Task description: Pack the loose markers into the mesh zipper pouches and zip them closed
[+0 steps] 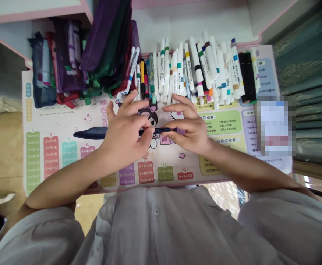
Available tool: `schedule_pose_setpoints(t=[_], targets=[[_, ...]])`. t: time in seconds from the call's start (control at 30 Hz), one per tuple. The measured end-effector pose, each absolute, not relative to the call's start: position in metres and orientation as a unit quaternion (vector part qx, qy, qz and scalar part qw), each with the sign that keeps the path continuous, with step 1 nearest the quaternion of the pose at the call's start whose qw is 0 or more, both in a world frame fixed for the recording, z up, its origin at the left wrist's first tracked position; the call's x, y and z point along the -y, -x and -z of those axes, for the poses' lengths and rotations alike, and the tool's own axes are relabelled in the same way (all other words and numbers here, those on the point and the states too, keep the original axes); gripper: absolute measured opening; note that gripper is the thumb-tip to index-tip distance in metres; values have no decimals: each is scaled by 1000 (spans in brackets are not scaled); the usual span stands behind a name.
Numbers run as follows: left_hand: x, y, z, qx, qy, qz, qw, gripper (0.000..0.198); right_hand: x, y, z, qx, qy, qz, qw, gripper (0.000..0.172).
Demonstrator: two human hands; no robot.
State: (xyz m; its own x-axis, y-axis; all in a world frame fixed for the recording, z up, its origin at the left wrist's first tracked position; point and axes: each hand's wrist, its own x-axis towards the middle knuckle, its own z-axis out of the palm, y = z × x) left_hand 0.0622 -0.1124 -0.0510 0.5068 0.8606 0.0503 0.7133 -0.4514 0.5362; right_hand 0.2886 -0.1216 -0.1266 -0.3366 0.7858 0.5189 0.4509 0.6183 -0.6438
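A dark blue mesh pouch [91, 133] is held nearly edge-on above the desk mat, stretching from left to right between my hands. My left hand [123, 134] has thumb and forefinger pinched on its top edge near the middle, with the other fingers fanned out. At the pouch's right end, my right hand [191, 129] grips the edge between thumb and fingers, forefinger raised. Whether anything is inside the pouch cannot be made out.
Behind my hands lie many white-barrelled markers [190, 70] in a loose row. Purple, green and red mesh pouches [105, 44] are piled at the back left, some with markers inside. A printed desk mat [149, 186] covers the desktop; a blurred-out rectangle [276, 127] is at right.
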Motion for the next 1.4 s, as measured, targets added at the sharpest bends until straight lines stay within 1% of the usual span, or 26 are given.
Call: schedule_pose_setpoints(t=[0.27, 0.6, 0.77, 0.97, 1.17, 1.4], targets=[[113, -63, 39, -499, -830, -119, 218, 22, 118, -291, 131, 787, 372, -197, 451, 12], [110, -58, 33, -510, -827, -104, 213, 23, 116, -296, 133, 788, 383, -187, 443, 12], [110, -57, 32, -519, -822, -98, 213, 22, 115, -296, 133, 790, 371, -165, 459, 9], [109, -57, 30, -522, -820, -91, 217, 25, 115, -297, 133, 790, 392, -178, 436, 14], [107, -54, 27, -528, -818, -81, 213, 23, 113, -298, 134, 786, 392, -180, 443, 17], [107, -54, 26, -527, -819, -76, 213, 24, 114, -297, 132, 789, 386, -182, 443, 14]])
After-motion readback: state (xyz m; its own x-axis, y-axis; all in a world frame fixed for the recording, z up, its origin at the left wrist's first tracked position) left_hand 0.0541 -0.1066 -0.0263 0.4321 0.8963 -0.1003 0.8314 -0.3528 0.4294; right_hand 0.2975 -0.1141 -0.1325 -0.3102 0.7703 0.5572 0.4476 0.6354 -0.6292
